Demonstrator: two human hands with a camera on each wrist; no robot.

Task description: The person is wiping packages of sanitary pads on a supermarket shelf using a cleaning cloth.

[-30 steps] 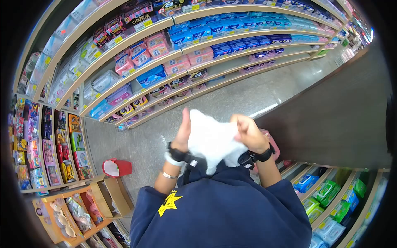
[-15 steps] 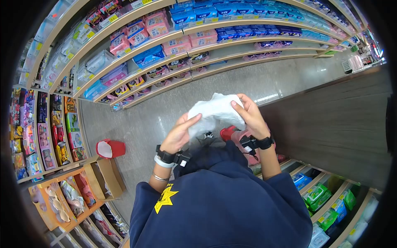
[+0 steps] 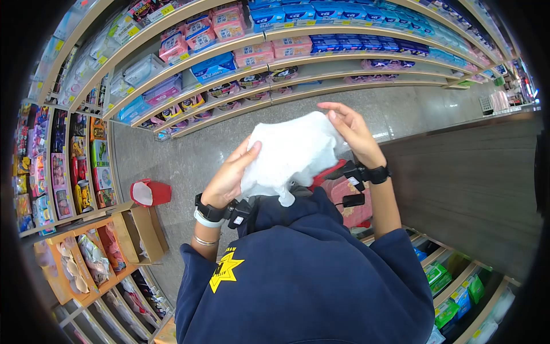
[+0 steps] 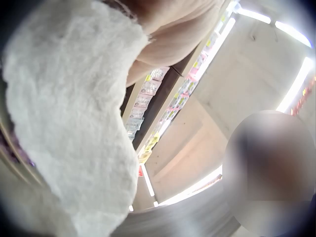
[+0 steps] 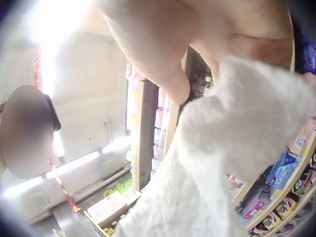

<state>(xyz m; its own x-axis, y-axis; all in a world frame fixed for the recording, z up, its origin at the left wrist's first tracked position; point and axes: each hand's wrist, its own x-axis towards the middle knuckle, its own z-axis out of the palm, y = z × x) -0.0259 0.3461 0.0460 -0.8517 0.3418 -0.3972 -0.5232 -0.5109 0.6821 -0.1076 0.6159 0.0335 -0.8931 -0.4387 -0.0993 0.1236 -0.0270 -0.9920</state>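
A thin, soft white cloth [image 3: 289,150] with uneven edges is spread between the two hands in front of the chest. My left hand [image 3: 229,176] grips its left side, thumb laid over the near face and the other fingers behind. At the upper right corner, my right hand [image 3: 356,135] holds the edge near its thumb, with the index finger stretched out above. A loose tip of the cloth hangs toward the body. In the left wrist view the cloth [image 4: 74,118] hangs beside the palm; the right wrist view shows the cloth [image 5: 232,123] bunched by the fingers.
Shelves of packaged goods [image 3: 338,43] curve across the front. A dark brown panel [image 3: 458,166] stands close on the right. On the floor at left are a red bin [image 3: 157,192] and a cardboard box [image 3: 150,232]. A pink patterned seat [image 3: 349,200] shows below the right wrist.
The cloth went from a hanging spread to a folded band, and now is spread wider again. Both hands have moved apart, the right one up and outward, the left one outward.
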